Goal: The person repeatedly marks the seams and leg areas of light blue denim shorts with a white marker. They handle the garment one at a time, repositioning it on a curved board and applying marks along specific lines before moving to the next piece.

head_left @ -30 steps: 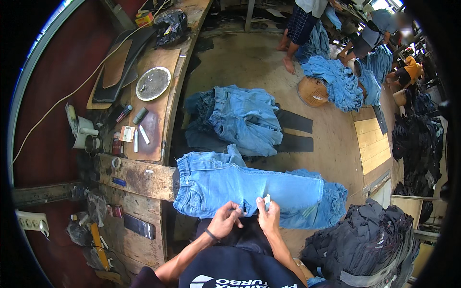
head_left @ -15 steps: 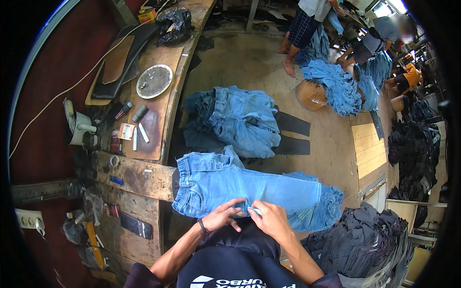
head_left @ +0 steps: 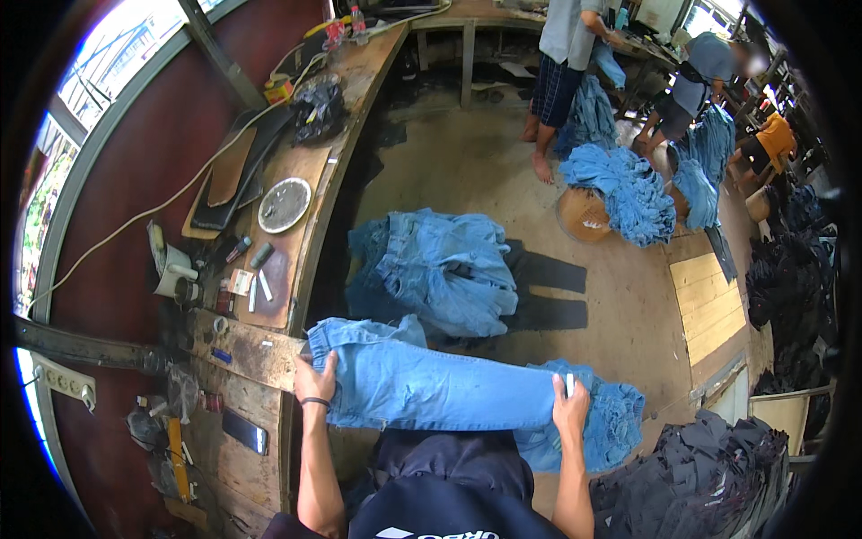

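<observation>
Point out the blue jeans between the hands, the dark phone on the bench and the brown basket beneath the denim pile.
Blue jeans (head_left: pixel 440 386), head view: middle of the leg.
Dark phone (head_left: pixel 244 432), head view: its upper face.
Brown basket (head_left: pixel 579 218), head view: its bare side.

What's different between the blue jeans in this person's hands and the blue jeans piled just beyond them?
The held jeans are drawn out fairly smooth and straight, while the piled jeans lie rumpled and creased. The left hand grips the held jeans at the waist end and the right hand the leg end, while no hand touches the piled jeans. Both are blue denim with waist ends toward the left.
</observation>
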Demonstrator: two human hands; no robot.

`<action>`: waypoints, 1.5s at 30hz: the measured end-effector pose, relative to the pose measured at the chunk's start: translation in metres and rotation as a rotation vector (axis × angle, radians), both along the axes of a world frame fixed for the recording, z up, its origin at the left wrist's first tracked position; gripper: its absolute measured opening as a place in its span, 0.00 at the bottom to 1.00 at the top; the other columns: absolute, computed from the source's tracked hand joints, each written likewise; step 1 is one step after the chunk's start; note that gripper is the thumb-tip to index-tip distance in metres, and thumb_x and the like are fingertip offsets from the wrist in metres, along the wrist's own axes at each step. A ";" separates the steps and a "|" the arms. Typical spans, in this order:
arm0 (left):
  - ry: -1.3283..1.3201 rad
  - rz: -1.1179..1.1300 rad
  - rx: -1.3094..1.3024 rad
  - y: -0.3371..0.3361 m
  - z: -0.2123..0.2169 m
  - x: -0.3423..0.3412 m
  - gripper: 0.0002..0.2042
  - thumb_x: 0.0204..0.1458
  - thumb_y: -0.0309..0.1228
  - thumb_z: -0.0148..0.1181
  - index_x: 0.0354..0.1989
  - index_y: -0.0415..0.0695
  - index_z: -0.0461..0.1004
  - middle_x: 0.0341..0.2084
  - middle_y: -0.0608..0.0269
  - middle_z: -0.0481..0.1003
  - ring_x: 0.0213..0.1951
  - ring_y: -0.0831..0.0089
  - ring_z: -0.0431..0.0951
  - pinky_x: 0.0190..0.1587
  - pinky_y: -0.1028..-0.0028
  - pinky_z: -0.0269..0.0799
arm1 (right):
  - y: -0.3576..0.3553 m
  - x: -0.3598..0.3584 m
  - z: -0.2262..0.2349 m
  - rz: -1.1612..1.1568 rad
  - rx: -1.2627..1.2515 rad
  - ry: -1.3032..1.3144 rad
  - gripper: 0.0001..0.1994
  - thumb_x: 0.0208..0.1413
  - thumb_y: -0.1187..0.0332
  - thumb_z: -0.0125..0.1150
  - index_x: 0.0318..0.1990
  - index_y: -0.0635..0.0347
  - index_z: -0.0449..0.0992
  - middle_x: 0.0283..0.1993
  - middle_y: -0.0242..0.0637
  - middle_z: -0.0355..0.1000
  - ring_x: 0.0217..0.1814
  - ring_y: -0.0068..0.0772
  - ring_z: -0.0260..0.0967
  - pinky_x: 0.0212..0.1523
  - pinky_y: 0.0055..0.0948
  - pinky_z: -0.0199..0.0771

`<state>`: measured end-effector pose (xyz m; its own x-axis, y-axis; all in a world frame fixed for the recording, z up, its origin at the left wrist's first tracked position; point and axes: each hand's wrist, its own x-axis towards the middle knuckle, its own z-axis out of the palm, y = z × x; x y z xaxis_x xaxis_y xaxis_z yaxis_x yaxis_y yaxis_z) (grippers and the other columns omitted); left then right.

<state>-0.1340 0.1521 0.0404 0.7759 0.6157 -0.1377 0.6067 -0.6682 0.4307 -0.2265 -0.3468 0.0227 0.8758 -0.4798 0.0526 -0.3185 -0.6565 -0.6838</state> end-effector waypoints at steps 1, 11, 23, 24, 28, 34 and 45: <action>0.004 -0.084 0.068 -0.003 0.001 0.004 0.27 0.57 0.47 0.72 0.50 0.34 0.77 0.48 0.38 0.82 0.49 0.41 0.82 0.54 0.51 0.76 | -0.010 -0.007 -0.006 -0.044 0.045 -0.044 0.24 0.66 0.51 0.68 0.31 0.68 0.74 0.24 0.52 0.71 0.28 0.52 0.68 0.33 0.49 0.67; 0.388 -0.077 -1.265 -0.321 -0.029 -0.077 0.29 0.70 0.49 0.56 0.66 0.35 0.72 0.58 0.53 0.80 0.58 0.63 0.78 0.65 0.65 0.69 | -0.316 -0.100 -0.008 -0.711 -0.340 -0.004 0.30 0.69 0.44 0.60 0.43 0.73 0.80 0.36 0.58 0.79 0.37 0.60 0.75 0.40 0.56 0.73; -0.062 -1.060 -0.645 -0.415 0.052 0.089 0.20 0.73 0.49 0.44 0.60 0.47 0.70 0.31 0.31 0.81 0.36 0.31 0.82 0.42 0.38 0.77 | -0.427 -0.209 0.081 -0.574 -0.403 0.209 0.19 0.61 0.59 0.71 0.35 0.72 0.78 0.31 0.53 0.78 0.31 0.49 0.72 0.39 0.51 0.72; -0.113 -1.086 -0.584 -0.396 0.050 0.102 0.21 0.73 0.48 0.46 0.64 0.47 0.70 0.30 0.33 0.81 0.35 0.33 0.83 0.40 0.39 0.78 | -0.408 -0.191 0.054 -0.559 -0.375 0.250 0.19 0.60 0.59 0.72 0.33 0.71 0.78 0.28 0.49 0.77 0.29 0.45 0.71 0.36 0.51 0.72; -0.190 -1.049 -0.407 -0.305 0.029 0.157 0.26 0.72 0.47 0.49 0.75 0.55 0.63 0.25 0.37 0.80 0.29 0.36 0.82 0.34 0.43 0.78 | -0.308 -0.097 -0.057 -0.484 -0.154 0.270 0.23 0.61 0.56 0.72 0.24 0.69 0.75 0.21 0.42 0.73 0.25 0.37 0.69 0.33 0.48 0.72; -0.057 -0.644 -0.128 -0.125 -0.045 0.248 0.32 0.70 0.41 0.50 0.81 0.60 0.51 0.35 0.34 0.82 0.37 0.35 0.83 0.40 0.42 0.78 | -0.148 0.062 -0.102 -0.077 0.124 0.374 0.20 0.63 0.58 0.70 0.26 0.65 0.75 0.22 0.32 0.70 0.26 0.27 0.62 0.30 0.41 0.67; 0.032 -0.861 -0.190 -0.065 -0.058 0.191 0.27 0.65 0.42 0.62 0.65 0.34 0.73 0.60 0.38 0.77 0.63 0.44 0.76 0.66 0.55 0.71 | -0.052 -0.054 -0.157 -0.344 0.136 0.594 0.25 0.63 0.44 0.65 0.32 0.61 0.85 0.32 0.51 0.83 0.33 0.56 0.81 0.38 0.53 0.77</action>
<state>0.0572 0.0874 -0.0173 0.9540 -0.2165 -0.2076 -0.0611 -0.8177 0.5723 -0.2802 -0.3990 -0.1340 0.5347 -0.7030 -0.4688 -0.8384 -0.3720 -0.3984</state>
